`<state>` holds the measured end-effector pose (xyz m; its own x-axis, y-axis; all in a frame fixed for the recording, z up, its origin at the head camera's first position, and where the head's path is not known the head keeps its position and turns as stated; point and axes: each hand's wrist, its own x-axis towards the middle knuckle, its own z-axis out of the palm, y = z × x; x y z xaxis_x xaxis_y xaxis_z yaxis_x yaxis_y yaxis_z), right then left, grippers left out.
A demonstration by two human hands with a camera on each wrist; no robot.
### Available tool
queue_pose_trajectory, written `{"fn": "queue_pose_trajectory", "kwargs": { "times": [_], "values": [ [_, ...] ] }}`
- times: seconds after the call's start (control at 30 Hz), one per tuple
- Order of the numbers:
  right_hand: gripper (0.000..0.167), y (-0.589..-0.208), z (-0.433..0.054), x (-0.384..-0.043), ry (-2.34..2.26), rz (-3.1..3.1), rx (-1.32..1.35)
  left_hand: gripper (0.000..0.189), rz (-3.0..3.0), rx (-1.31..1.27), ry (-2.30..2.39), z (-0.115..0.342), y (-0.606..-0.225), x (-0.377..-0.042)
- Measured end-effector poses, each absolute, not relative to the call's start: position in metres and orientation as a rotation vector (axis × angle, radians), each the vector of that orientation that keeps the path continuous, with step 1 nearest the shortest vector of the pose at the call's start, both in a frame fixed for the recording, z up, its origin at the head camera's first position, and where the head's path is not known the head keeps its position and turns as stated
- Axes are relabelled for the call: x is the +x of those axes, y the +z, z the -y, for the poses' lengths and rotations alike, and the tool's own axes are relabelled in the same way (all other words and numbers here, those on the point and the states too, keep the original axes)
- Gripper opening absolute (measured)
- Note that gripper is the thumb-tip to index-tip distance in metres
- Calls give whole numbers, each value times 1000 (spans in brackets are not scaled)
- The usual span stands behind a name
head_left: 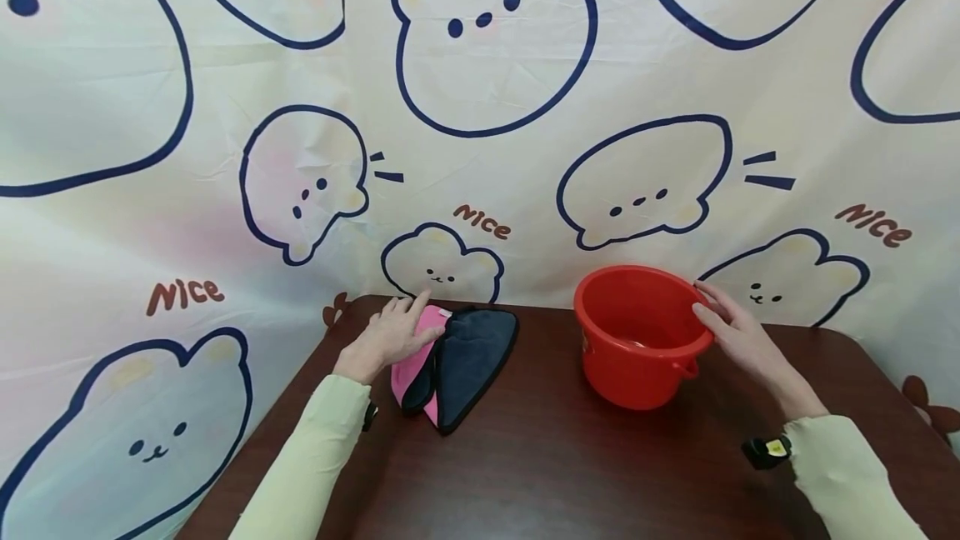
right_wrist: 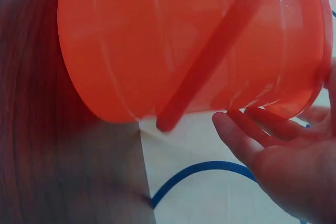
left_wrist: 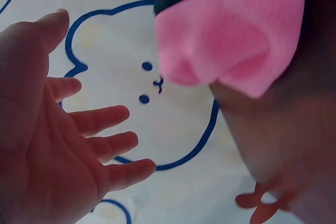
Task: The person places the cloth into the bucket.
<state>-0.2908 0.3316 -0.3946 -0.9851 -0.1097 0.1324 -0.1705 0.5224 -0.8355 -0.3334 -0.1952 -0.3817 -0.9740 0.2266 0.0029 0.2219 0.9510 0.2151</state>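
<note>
A pink and dark blue cloth (head_left: 474,357) with black edging lies folded on the table. My left hand (head_left: 388,338) is over its pink side in the head view. In the left wrist view that hand's fingers (left_wrist: 107,119) are spread and apart from the cloth (left_wrist: 226,35). A red plastic bucket (head_left: 633,373) stands upright to the right, its inside partly visible. At its right rim is my right hand (head_left: 738,332), thumb and fingertips right at the edge. The right wrist view shows loosely extended fingers (right_wrist: 236,132) beside the bucket wall (right_wrist: 157,40) and its slanting handle (right_wrist: 220,51).
The dark brown table (head_left: 525,473) carries both things near its back edge. Close behind hangs a pale curtain (head_left: 480,182) printed with cartoon animals, which also runs along the left side. Dark wrist straps (head_left: 767,452) sit at both cuffs.
</note>
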Motion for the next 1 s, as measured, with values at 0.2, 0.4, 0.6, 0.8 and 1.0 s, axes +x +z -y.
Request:
{"fn": "queue_pose_trajectory", "kwargs": {
  "times": [0.2,0.4,0.6,0.8,1.0],
  "values": [
    [70,-394,-330,-288,1512,2645,212,80,-3000,315,353,184,-398,-338],
    [67,-393,-332,-285,1487,2650,165,79,-2917,312,334,173,-416,-337],
    [67,-393,-334,-281,1503,2639,157,78,-2872,240,311,167,-428,-335],
    [65,-393,-335,-275,1498,2606,159,65,-2849,160,251,163,-428,-331],
    [63,-395,-337,-271,1562,2567,159,48,-2840,198,235,155,-428,-329]
  ]
}}
